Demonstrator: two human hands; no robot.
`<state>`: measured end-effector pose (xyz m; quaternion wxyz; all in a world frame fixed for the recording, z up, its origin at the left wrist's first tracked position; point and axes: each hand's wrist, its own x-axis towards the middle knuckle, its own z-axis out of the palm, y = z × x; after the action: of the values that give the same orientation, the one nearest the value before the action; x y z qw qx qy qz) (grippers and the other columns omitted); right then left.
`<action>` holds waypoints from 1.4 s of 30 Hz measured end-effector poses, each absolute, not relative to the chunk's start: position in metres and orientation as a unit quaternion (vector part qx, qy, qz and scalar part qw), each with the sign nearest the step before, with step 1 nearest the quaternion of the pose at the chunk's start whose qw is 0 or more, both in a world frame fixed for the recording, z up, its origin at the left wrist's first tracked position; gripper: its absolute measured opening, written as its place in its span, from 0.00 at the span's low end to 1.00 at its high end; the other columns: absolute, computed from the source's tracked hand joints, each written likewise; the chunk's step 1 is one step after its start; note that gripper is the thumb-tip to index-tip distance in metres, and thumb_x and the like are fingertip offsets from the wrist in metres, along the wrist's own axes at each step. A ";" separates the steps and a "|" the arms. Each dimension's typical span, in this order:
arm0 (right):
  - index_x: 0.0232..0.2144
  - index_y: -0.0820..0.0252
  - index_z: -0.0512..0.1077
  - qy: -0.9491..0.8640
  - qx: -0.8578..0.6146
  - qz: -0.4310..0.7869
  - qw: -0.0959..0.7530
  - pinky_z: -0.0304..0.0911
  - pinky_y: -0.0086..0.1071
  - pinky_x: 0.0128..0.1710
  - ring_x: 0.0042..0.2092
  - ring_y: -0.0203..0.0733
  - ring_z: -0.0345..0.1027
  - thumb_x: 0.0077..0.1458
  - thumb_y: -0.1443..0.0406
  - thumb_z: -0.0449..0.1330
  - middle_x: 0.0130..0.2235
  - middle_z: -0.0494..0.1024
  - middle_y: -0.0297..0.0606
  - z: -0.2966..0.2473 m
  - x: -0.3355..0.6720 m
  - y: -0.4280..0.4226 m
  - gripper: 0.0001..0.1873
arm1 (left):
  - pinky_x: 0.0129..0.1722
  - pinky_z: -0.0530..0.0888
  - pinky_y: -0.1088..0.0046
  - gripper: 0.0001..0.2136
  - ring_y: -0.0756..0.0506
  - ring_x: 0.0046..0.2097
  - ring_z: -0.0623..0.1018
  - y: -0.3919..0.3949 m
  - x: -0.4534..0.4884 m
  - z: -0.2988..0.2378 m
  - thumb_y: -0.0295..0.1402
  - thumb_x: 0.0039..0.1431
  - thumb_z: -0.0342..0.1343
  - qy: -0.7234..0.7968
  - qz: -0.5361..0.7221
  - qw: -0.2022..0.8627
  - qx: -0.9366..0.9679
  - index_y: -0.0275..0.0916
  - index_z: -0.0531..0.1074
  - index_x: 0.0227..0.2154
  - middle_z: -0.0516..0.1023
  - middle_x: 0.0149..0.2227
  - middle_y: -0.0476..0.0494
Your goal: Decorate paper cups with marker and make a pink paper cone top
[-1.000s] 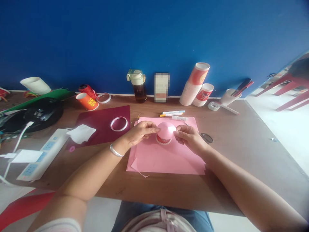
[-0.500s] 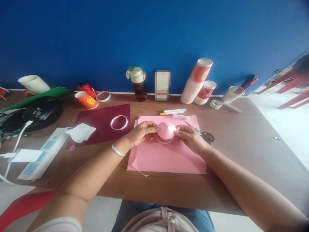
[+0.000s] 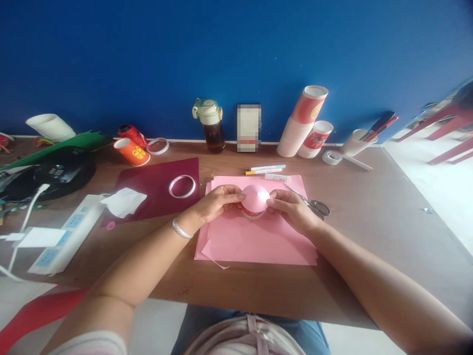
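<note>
A pink paper cone [image 3: 255,198] is pinched at its left edge by my left hand [image 3: 222,202] and at its right edge by my right hand [image 3: 290,206]. Below the cone shows the red and white rim of a paper cup piece [image 3: 253,214], mostly hidden by it. Both sit over a stack of pink paper [image 3: 254,244]. Just right of my right hand lie scissors [image 3: 318,208], their blades partly on the pink paper. A clear glue stick [image 3: 277,177] and two markers [image 3: 265,169] rest beyond the cone.
At the back stand a drink bottle [image 3: 213,130], stacked paper cups [image 3: 295,135] and a cup holding pens [image 3: 356,143]. A tape roll [image 3: 331,157] lies near them. To the left are dark red paper [image 3: 155,199], a white ring [image 3: 182,187], tissue [image 3: 124,202] and a power strip [image 3: 70,231].
The view has shifted very slightly. Both hands keep the same pinch on the cone, and nothing has been let go.
</note>
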<state>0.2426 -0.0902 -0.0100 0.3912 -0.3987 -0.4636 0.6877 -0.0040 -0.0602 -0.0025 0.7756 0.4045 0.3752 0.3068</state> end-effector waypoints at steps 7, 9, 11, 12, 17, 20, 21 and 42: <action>0.24 0.59 0.73 -0.461 -0.391 0.694 0.391 0.56 0.32 0.32 0.29 0.36 0.62 0.50 0.54 0.71 0.24 0.72 0.32 -0.010 0.243 -0.090 0.17 | 0.39 0.72 0.74 0.13 0.51 0.33 0.76 -0.061 -0.002 0.000 0.36 0.47 0.73 0.383 0.311 0.770 0.406 0.34 0.76 0.27 0.77 0.28 0.47; 0.24 0.59 0.73 -0.461 -0.389 0.696 0.389 0.56 0.32 0.33 0.29 0.36 0.63 0.50 0.54 0.71 0.24 0.72 0.32 -0.011 0.244 -0.090 0.17 | 0.37 0.72 0.74 0.14 0.51 0.32 0.76 -0.062 -0.001 0.001 0.36 0.46 0.73 0.389 0.310 0.767 0.406 0.34 0.76 0.27 0.77 0.28 0.47; 0.24 0.59 0.73 -0.462 -0.391 0.696 0.386 0.56 0.32 0.33 0.29 0.36 0.63 0.51 0.53 0.71 0.25 0.73 0.33 -0.012 0.244 -0.089 0.18 | 0.36 0.71 0.75 0.14 0.51 0.31 0.75 -0.062 -0.001 0.003 0.37 0.46 0.73 0.395 0.307 0.763 0.409 0.34 0.76 0.27 0.77 0.27 0.47; 0.24 0.59 0.73 -0.464 -0.393 0.695 0.385 0.56 0.32 0.32 0.29 0.36 0.63 0.51 0.51 0.70 0.25 0.73 0.33 -0.011 0.243 -0.089 0.19 | 0.35 0.70 0.75 0.14 0.51 0.31 0.75 -0.062 -0.001 0.003 0.37 0.46 0.73 0.396 0.307 0.761 0.411 0.34 0.76 0.27 0.77 0.27 0.47; 0.22 0.59 0.72 -0.463 -0.416 0.672 0.401 0.54 0.32 0.30 0.27 0.37 0.63 0.49 0.45 0.69 0.23 0.73 0.34 -0.003 0.238 -0.087 0.25 | 0.35 0.69 0.75 0.13 0.52 0.31 0.74 -0.061 -0.003 0.003 0.37 0.48 0.72 0.401 0.311 0.751 0.423 0.34 0.75 0.27 0.75 0.27 0.48; 0.21 0.59 0.70 -0.449 -0.428 0.672 0.404 0.52 0.32 0.27 0.26 0.36 0.62 0.46 0.45 0.71 0.22 0.71 0.33 0.001 0.234 -0.086 0.25 | 0.35 0.69 0.75 0.13 0.51 0.31 0.73 -0.060 -0.003 0.004 0.37 0.48 0.71 0.406 0.310 0.747 0.426 0.34 0.75 0.26 0.74 0.26 0.48; 0.21 0.59 0.69 -0.447 -0.430 0.672 0.404 0.51 0.32 0.26 0.26 0.36 0.62 0.46 0.45 0.71 0.22 0.70 0.33 0.001 0.233 -0.085 0.26 | 0.35 0.69 0.75 0.13 0.51 0.31 0.73 -0.060 -0.003 0.005 0.37 0.48 0.71 0.408 0.309 0.747 0.425 0.34 0.75 0.26 0.74 0.26 0.48; 0.20 0.59 0.68 -0.423 -0.403 0.709 0.394 0.52 0.31 0.24 0.23 0.33 0.59 0.47 0.49 0.73 0.20 0.67 0.30 0.000 0.230 -0.087 0.24 | 0.34 0.68 0.76 0.15 0.52 0.30 0.73 -0.056 0.000 0.002 0.39 0.46 0.73 0.397 0.313 0.760 0.409 0.33 0.75 0.27 0.74 0.26 0.48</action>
<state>0.2295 -0.0872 0.0001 0.3942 -0.4035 -0.4227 0.7093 -0.0005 -0.0563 0.0022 0.7596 0.4091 0.3967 0.3134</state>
